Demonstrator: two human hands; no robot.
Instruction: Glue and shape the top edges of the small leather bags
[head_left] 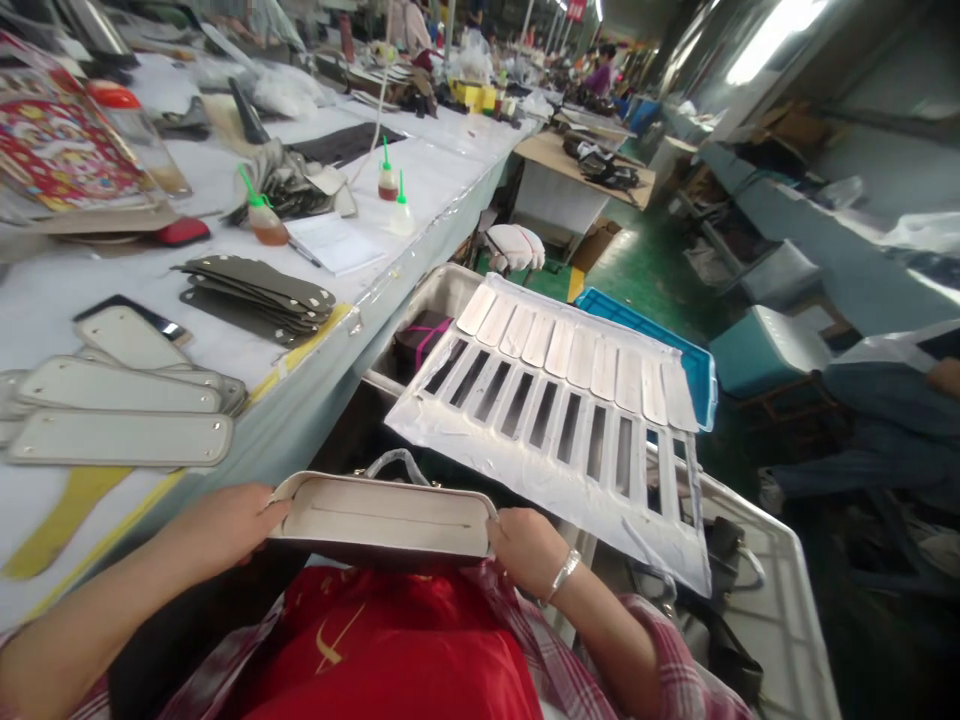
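Close to my body I hold a handbag [382,515] by its two ends. Its long cream panel with rounded corners and a raised rim faces up, and a thin dark line runs along it; the side below looks dark. The fingers of my left hand [232,520] are closed on the left end, and my right hand [529,550] grips the right end. Just behind the panel rises a pale curved handle [397,462]; whether it belongs to this bag I cannot tell. On the table, light grey strips with metal studs [124,438] lie stacked to my left.
A white slotted rack [540,420] with a row of cream strips lies across a plastic crate [780,540] holding dark bags. Grey-green pieces [255,295], a glue bottle [262,215] and a notebook [337,242] are on the table. A blue tray [645,325] sits behind the rack.
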